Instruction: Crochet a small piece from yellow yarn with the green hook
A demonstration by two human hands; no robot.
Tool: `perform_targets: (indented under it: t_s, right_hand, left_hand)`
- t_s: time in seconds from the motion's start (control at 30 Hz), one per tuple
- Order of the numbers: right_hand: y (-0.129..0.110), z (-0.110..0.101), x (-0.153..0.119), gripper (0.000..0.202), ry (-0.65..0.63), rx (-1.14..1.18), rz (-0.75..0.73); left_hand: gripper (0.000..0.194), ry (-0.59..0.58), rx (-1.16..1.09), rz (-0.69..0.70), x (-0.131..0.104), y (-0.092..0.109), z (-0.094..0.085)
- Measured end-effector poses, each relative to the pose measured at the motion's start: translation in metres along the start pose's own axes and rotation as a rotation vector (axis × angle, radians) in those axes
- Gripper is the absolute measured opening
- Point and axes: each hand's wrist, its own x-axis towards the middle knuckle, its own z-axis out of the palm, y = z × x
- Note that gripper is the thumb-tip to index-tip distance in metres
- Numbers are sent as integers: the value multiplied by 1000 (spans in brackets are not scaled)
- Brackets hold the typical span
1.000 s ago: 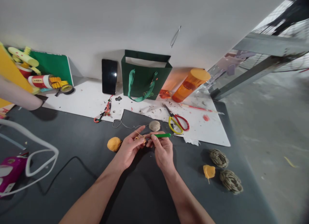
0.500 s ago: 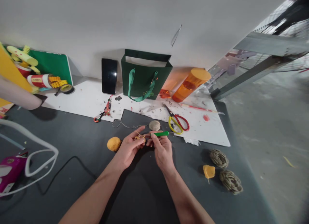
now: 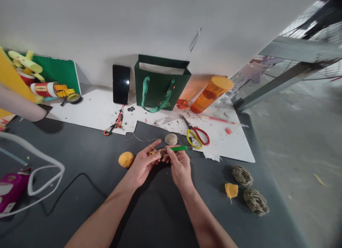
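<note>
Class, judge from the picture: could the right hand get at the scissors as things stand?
Probably yes: the scissors lie just beyond the right hand, with nothing bulky between. That hand holds a green-handled tool, though, and may need to set it down first.

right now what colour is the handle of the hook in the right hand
Green; the handle shows best in the head view, in the right hand.

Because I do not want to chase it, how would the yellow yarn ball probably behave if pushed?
The yellow yarn ball would probably roll, since it looks round. It is likely light and soft, being apparently wound yarn. Pushed rightward, it might stop against the left hand beside it.
</note>
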Motion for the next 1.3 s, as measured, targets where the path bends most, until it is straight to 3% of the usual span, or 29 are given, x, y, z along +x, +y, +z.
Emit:
perform_targets:
  t_s: [1.3]
  right_hand:
    - [-5, 3, -1, 36, 12, 62, -13]
  left_hand:
    - [61, -11, -3, 4, 0, -1, 0]
